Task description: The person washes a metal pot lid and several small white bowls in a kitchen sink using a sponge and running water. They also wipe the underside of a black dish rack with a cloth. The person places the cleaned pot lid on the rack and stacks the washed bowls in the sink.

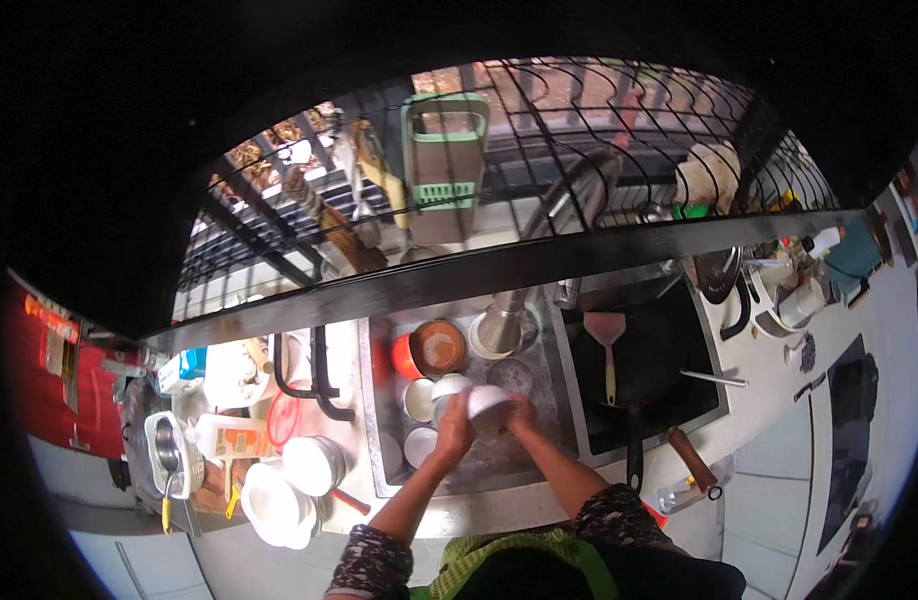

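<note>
Above the left basin of a metal sink (470, 484), a white bowl (489, 401) is held tilted between both hands. My left hand (454, 435) grips its left side. On the other side, my right hand (520, 415) is at the rim, its fingers partly hidden. Other white bowls (420, 399) stand in the basin beside my left hand, one just behind it. Farther back are an orange pot (408, 356) with brownish contents and a round metal vessel (509, 375). A metal faucet (510, 307) reaches down over the basin.
Stacked white bowls (309, 465) and plates (271, 506) stand on the left counter, near a plastic bottle (234, 437). A black pan (643, 352) and a pink spatula (605, 330) occupy the right basin. A dark ledge (429, 277) and wire grille cross behind the sink.
</note>
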Motion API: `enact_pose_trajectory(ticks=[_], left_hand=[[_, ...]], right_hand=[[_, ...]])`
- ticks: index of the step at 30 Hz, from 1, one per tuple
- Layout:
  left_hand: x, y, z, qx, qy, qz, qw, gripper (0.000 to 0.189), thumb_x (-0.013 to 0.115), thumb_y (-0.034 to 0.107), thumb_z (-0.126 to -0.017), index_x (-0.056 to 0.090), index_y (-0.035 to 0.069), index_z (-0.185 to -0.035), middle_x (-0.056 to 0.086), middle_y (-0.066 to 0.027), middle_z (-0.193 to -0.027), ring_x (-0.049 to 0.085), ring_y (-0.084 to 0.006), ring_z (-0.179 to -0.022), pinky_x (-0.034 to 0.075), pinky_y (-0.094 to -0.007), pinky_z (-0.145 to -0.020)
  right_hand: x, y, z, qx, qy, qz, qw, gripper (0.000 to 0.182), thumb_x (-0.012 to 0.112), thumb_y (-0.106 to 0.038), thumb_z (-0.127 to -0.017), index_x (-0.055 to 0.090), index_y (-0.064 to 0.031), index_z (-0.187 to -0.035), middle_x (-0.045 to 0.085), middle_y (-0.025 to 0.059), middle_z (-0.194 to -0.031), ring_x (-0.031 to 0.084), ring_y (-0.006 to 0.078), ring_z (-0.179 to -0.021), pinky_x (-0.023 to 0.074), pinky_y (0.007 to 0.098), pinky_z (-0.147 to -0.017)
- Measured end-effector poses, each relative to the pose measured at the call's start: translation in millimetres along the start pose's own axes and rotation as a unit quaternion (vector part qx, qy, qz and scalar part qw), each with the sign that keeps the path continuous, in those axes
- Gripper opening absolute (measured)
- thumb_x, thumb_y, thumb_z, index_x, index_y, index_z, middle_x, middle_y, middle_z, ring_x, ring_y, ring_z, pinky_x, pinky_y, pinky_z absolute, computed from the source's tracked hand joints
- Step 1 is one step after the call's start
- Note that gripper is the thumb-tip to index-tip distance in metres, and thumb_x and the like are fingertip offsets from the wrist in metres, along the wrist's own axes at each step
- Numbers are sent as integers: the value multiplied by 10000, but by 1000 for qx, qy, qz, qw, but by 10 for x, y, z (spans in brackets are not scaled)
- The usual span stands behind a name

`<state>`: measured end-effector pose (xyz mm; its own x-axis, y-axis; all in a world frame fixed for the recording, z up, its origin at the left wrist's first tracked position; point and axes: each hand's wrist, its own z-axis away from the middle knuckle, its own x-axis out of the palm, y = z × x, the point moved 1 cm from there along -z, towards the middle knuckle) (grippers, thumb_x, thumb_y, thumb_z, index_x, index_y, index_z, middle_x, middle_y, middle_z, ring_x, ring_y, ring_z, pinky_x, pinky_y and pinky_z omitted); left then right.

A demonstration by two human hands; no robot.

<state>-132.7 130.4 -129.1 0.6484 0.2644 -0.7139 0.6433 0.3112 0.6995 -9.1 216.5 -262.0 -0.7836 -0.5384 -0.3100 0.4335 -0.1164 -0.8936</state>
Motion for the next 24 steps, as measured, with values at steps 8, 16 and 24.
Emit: enact_pose_trajectory(ticks=[8, 16, 24], left_hand=[[-346, 155, 217, 75, -25, -183, 980, 579, 476, -12, -738, 348, 60, -1299, 463, -178, -1128, 500, -342, -1022, 489, -408, -769], [-751, 23, 506, 26, 197, 85, 976, 647, 501, -72, -688, 341, 44, -1304, 482, -202, -1154, 501, -357, -1055, 427, -406, -879], [-414, -400, 1009, -101, 90, 599, 790, 329, 662, 95, -801, 493, 4, -1069, 590, -40, -808, 595, -114, -682, 489, -243, -604]], right_hand=[[-373, -1285, 399, -363, 107, 433, 818, 507, 661, -100, -623, 568, -169, -1117, 425, 170, -1278, 492, 336, -1059, 386, 478, -886], [-188, -1729, 578, -406, -63, 151, 899, 440, 480, -12, -697, 471, 10, -1136, 596, 234, -914, 601, 387, -800, 484, 431, -673], [688, -2840, 851, -241, -161, 93, 953, 363, 470, -144, -816, 466, 30, -1134, 589, 244, -882, 614, 369, -751, 493, 388, -656]])
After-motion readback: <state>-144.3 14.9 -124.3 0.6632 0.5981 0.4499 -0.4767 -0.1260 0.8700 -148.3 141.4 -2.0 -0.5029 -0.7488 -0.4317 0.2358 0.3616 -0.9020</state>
